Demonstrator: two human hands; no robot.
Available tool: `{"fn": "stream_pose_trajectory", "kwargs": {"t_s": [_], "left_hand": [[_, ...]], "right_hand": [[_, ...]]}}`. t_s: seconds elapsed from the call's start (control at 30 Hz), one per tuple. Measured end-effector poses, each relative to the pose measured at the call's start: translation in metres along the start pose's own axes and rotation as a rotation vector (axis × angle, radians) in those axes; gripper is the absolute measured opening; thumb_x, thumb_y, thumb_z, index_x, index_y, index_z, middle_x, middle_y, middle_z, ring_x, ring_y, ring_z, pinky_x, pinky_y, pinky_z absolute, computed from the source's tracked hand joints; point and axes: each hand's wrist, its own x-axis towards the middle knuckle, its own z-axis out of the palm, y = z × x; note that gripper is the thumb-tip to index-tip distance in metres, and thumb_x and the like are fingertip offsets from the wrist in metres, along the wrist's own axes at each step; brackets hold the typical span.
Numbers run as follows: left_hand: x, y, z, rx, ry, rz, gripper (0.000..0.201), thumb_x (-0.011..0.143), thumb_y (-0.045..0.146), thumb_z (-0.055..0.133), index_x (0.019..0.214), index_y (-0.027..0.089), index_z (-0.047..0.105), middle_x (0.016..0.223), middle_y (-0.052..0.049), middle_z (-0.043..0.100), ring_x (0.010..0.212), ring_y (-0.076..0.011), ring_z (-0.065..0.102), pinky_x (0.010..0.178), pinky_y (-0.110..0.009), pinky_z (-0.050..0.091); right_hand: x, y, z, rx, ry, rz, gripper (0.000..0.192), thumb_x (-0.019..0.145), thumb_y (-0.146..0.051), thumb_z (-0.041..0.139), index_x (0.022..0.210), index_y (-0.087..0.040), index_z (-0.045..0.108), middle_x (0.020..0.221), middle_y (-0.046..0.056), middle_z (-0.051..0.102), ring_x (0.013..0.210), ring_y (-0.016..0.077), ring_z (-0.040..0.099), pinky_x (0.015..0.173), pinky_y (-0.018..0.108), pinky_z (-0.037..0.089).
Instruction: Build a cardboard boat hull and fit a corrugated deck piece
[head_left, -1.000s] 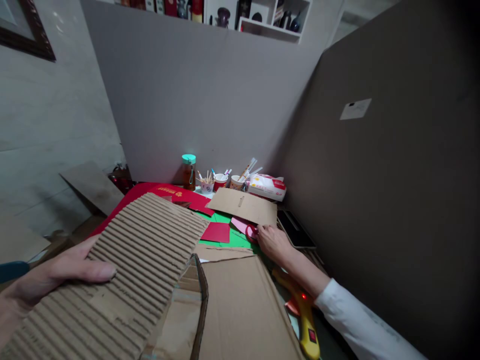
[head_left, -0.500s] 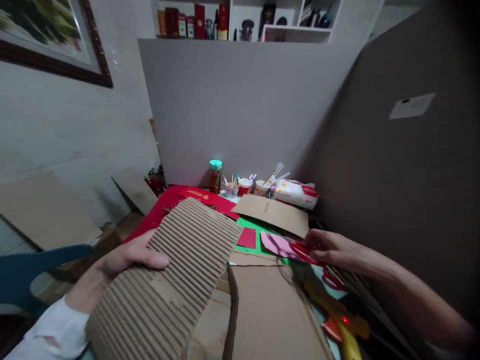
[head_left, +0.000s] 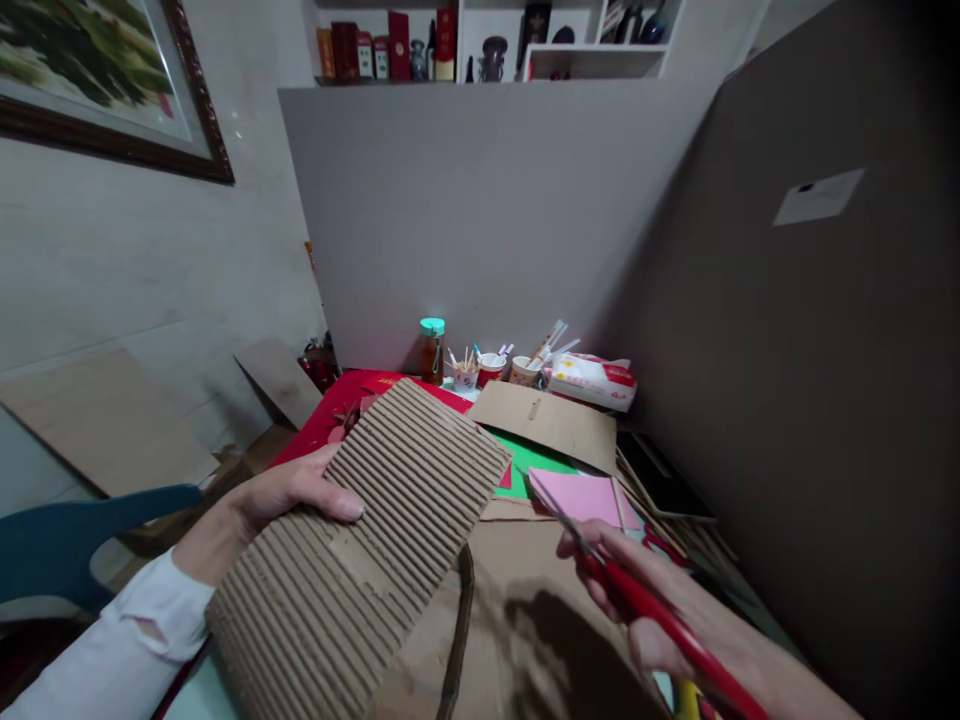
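My left hand [head_left: 296, 490] grips a sheet of corrugated cardboard [head_left: 405, 510] by its left edge, thumb on the ridged face. The sheet is tilted, with its ridges towards me. To the right, my right hand [head_left: 667, 580] is closed around red-handled scissors [head_left: 649, 603]. Their metal blades point up and left, towards the cardboard but apart from it. Below both hands lies a larger brown cardboard piece [head_left: 495, 570], partly covered by the held sheet and a dark shadow. Pink paper [head_left: 577, 490] sits just beyond the scissors.
At the back stand a bottle with a teal lid [head_left: 432, 350], several cups of sticks and pens [head_left: 491, 367], and a tissue pack [head_left: 592, 382]. A curved cardboard piece [head_left: 555, 425] lies before them. Grey panels [head_left: 480, 220] rise behind and on the right. A blue chair [head_left: 97, 520] is at left.
My right hand has come nearer from the table's right side, bringing the scissors up with blades towards the cardboard. The corrugated sheet in my left hand has shifted slightly right.
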Motion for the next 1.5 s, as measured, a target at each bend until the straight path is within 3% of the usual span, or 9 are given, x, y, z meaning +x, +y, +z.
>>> {"fn": "stream_pose_trajectory", "kwargs": {"t_s": [0.17, 0.27, 0.43, 0.67, 0.9, 1.03, 1.17, 1.3, 1.5], "left_hand": [[-0.001, 0.003, 0.006, 0.052, 0.045, 0.011, 0.070, 0.066, 0.015, 0.076, 0.131, 0.028, 0.056, 0.116, -0.002, 0.074, 0.113, -0.0311, 0.067, 0.096, -0.041, 0.049], [-0.001, 0.003, 0.011, 0.078, 0.045, -0.049, 0.069, 0.066, 0.016, 0.077, 0.131, 0.030, 0.057, 0.116, -0.002, 0.075, 0.111, -0.0305, 0.068, 0.093, -0.039, 0.050], [0.002, 0.000, 0.019, 0.048, -0.008, -0.097, 0.053, 0.067, 0.013, 0.077, 0.117, 0.029, 0.066, 0.108, 0.002, 0.077, 0.108, -0.0253, 0.070, 0.094, -0.036, 0.050], [0.005, -0.005, 0.018, 0.085, -0.009, -0.125, 0.070, 0.066, 0.016, 0.078, 0.131, 0.031, 0.056, 0.114, 0.001, 0.075, 0.112, -0.0267, 0.068, 0.094, -0.036, 0.049], [0.011, -0.014, 0.010, 0.150, -0.019, -0.090, 0.056, 0.061, 0.022, 0.080, 0.115, 0.027, 0.065, 0.105, 0.000, 0.076, 0.114, -0.0305, 0.065, 0.095, -0.039, 0.049], [0.011, -0.018, 0.009, 0.218, 0.007, -0.074, 0.053, 0.057, 0.022, 0.082, 0.108, 0.024, 0.068, 0.099, -0.002, 0.076, 0.107, -0.0318, 0.066, 0.089, -0.039, 0.051], [0.005, -0.017, 0.017, 0.218, 0.055, -0.014, 0.049, 0.055, 0.028, 0.086, 0.102, 0.024, 0.071, 0.094, -0.002, 0.075, 0.093, -0.0286, 0.068, 0.082, -0.036, 0.053], [0.004, -0.009, 0.036, 0.161, 0.160, 0.035, 0.043, 0.069, 0.041, 0.082, 0.107, 0.023, 0.073, 0.101, -0.005, 0.076, 0.097, -0.0278, 0.069, 0.084, -0.034, 0.052], [0.002, -0.002, 0.053, 0.255, 0.191, 0.047, 0.049, 0.082, 0.034, 0.074, 0.129, 0.025, 0.063, 0.123, -0.007, 0.073, 0.108, -0.0281, 0.068, 0.092, -0.036, 0.052]], "right_hand": [[-0.003, -0.017, 0.013, 0.103, -0.128, 0.064, 0.081, 0.069, -0.086, 0.060, 0.125, -0.027, 0.060, 0.117, 0.010, 0.063, 0.101, 0.0310, 0.062, 0.089, 0.041, 0.053], [-0.002, -0.020, 0.015, 0.034, -0.125, 0.076, 0.077, 0.072, -0.082, 0.061, 0.126, -0.027, 0.058, 0.115, 0.009, 0.063, 0.104, 0.0311, 0.059, 0.094, 0.043, 0.049], [-0.001, -0.027, 0.016, 0.017, -0.070, 0.031, 0.070, 0.074, -0.075, 0.066, 0.126, -0.028, 0.059, 0.130, 0.008, 0.058, 0.116, 0.0317, 0.054, 0.104, 0.044, 0.043], [-0.004, -0.025, 0.019, -0.028, 0.009, 0.049, 0.058, 0.075, -0.073, 0.065, 0.113, -0.029, 0.065, 0.113, 0.005, 0.065, 0.102, 0.0278, 0.059, 0.091, 0.038, 0.048], [-0.007, -0.021, 0.029, -0.116, 0.095, 0.063, 0.044, 0.082, -0.067, 0.063, 0.084, -0.023, 0.065, 0.082, 0.001, 0.062, 0.082, 0.0217, 0.057, 0.076, 0.031, 0.044], [-0.009, -0.024, 0.030, -0.100, 0.017, -0.031, 0.045, 0.092, -0.057, 0.058, 0.067, -0.021, 0.053, 0.063, -0.004, 0.058, 0.063, 0.0138, 0.051, 0.064, 0.026, 0.037], [-0.013, -0.023, 0.031, -0.145, 0.058, -0.029, 0.041, 0.091, -0.057, 0.059, 0.070, -0.022, 0.059, 0.067, -0.002, 0.063, 0.065, 0.0162, 0.055, 0.067, 0.028, 0.039], [-0.017, -0.023, 0.033, -0.181, 0.072, 0.006, 0.042, 0.087, -0.064, 0.059, 0.076, -0.023, 0.066, 0.075, 0.002, 0.067, 0.079, 0.0234, 0.059, 0.075, 0.033, 0.042], [-0.018, -0.030, 0.035, -0.159, 0.044, 0.063, 0.050, 0.078, -0.070, 0.066, 0.080, -0.023, 0.051, 0.072, -0.002, 0.055, 0.068, 0.0173, 0.048, 0.060, 0.028, 0.034]]}}
